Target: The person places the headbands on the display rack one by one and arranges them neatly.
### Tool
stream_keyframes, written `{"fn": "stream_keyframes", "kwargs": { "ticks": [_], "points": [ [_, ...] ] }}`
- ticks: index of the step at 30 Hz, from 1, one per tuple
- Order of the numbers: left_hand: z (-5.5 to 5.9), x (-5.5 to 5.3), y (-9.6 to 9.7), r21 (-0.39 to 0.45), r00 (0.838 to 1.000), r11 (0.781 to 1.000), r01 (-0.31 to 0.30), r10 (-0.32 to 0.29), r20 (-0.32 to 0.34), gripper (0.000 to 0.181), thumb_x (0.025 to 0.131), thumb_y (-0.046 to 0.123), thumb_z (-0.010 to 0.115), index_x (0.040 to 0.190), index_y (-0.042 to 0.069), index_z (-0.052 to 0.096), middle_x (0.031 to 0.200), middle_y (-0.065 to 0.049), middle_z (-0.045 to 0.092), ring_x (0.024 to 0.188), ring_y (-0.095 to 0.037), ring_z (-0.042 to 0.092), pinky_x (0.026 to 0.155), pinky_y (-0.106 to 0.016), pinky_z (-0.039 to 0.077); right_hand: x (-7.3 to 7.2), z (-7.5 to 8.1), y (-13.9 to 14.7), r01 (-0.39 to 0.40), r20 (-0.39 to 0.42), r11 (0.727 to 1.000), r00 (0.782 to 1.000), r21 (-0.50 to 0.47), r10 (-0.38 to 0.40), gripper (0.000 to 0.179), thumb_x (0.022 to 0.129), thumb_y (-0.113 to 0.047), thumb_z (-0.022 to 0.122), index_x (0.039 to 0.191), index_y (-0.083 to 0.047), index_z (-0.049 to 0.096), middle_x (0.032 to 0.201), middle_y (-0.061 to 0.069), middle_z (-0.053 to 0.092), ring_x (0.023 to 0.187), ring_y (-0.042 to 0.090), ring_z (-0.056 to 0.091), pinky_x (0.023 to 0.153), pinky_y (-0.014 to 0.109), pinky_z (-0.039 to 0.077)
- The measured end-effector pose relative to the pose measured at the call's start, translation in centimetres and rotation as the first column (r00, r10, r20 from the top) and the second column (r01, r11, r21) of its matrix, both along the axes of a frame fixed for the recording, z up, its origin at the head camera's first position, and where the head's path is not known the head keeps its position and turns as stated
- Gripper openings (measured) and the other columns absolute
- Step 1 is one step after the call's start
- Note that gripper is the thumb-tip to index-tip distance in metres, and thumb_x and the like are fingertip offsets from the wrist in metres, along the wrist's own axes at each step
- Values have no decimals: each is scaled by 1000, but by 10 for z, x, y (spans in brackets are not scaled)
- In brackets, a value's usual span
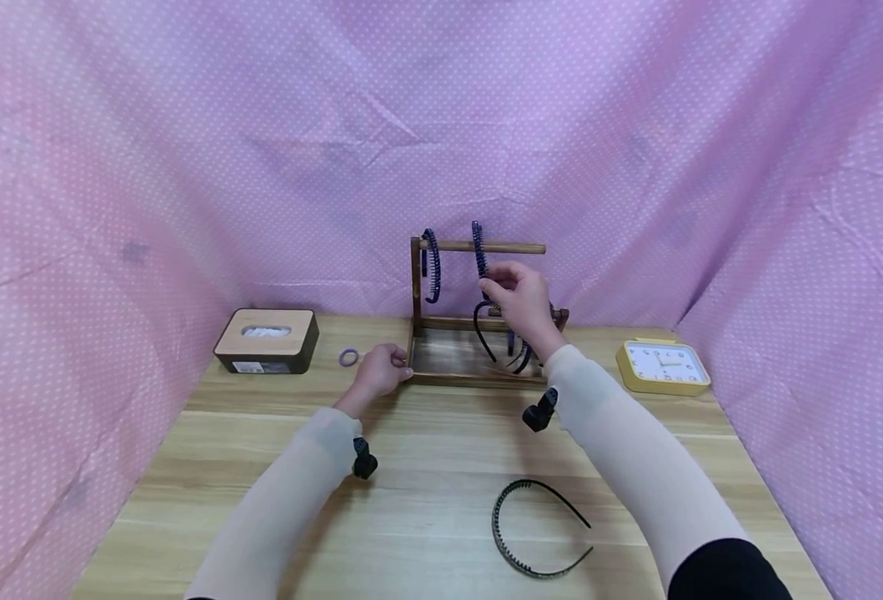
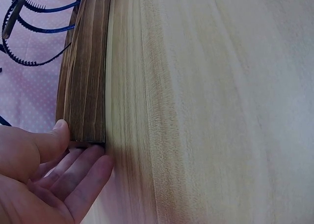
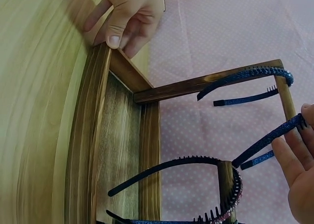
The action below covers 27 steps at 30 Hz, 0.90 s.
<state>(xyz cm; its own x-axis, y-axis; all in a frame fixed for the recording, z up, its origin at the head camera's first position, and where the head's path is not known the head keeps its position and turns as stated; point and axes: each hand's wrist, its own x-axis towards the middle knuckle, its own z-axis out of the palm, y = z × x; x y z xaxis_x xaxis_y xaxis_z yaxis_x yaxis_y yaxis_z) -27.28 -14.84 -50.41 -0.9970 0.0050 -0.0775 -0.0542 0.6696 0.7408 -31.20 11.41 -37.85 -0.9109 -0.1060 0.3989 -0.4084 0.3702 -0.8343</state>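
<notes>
My right hand (image 1: 524,302) pinches a glittery dark blue toothed headband (image 3: 272,138) between thumb and fingers, at the upper bar (image 1: 519,248) of a brown wooden rack (image 1: 479,381). Another blue headband (image 1: 433,267) hangs near the bar's left end. On the shorter lower bar, partly hidden by my right hand in the head view, hang more headbands, among them a black toothed one (image 3: 167,164). My left hand (image 1: 383,371) holds the rack's front left corner, thumb on the rim and fingers along the outer side.
A black toothed headband (image 1: 498,533) lies on the wooden table (image 1: 426,500) near the front. To the left are a tissue box (image 1: 303,333) and a small purple ring (image 1: 341,358). A yellow clock (image 1: 666,387) stands at right. Pink dotted cloth (image 1: 336,167) hangs behind and at both sides.
</notes>
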Motion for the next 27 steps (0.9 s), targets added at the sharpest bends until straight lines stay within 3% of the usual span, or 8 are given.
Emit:
{"fn": "stream_keyframes", "kwargs": {
  "ticks": [9, 14, 17, 22, 27],
  "points": [
    [4, 3, 3, 5, 1000, 1000, -6, 6, 20, 30, 91, 10, 76, 118, 0, 69, 110, -15, 74, 105, -30, 69, 93, -42, 55, -8, -1, -15, -4, -6, 1000, 1000, -18, 4, 22, 93, -10, 77, 112, 0, 73, 106, 17, 75, 94, 26, 73, 75, 18, 55],
    [3, 3, 3, 5, 1000, 1000, -11, 11, 20, 30, 92, 10, 76, 119, 0, 69, 110, -14, 74, 105, -29, 68, 93, -42, 55, -12, -5, -25, -19, 9, 999, 1000, -31, 19, 21, 93, -9, 76, 111, 1, 73, 105, 17, 75, 88, 20, 71, 73, 18, 54],
    [2, 3, 2, 2, 1000, 1000, -17, 16, 22, 30, 92, 10, 76, 119, 1, 68, 110, -14, 73, 104, -29, 68, 90, -41, 55, -14, -9, -31, -34, 59, 996, 998, -78, 38, 22, 94, -7, 75, 113, 3, 71, 106, 18, 73, 86, 15, 69, 74, 20, 57],
    [1, 3, 2, 11, 999, 1000, -25, 25, 29, 29, 92, 10, 77, 118, 2, 68, 109, -13, 73, 101, -28, 67, 87, -39, 56, -14, -14, -38, -43, 169, 985, 983, -167, 71, 26, 95, -7, 74, 117, 4, 67, 111, 19, 71, 91, 15, 68, 86, 33, 62],
    [2, 4, 3, 10, 999, 1000, -22, 22, 23, 28, 91, 10, 77, 116, 1, 69, 107, -13, 73, 101, -28, 68, 89, -40, 56, -13, -17, -43, -45, 212, 979, 973, -200, 89, 27, 96, -10, 73, 118, 3, 64, 114, 20, 69, 100, 23, 67, 95, 47, 58]
  ]
}}
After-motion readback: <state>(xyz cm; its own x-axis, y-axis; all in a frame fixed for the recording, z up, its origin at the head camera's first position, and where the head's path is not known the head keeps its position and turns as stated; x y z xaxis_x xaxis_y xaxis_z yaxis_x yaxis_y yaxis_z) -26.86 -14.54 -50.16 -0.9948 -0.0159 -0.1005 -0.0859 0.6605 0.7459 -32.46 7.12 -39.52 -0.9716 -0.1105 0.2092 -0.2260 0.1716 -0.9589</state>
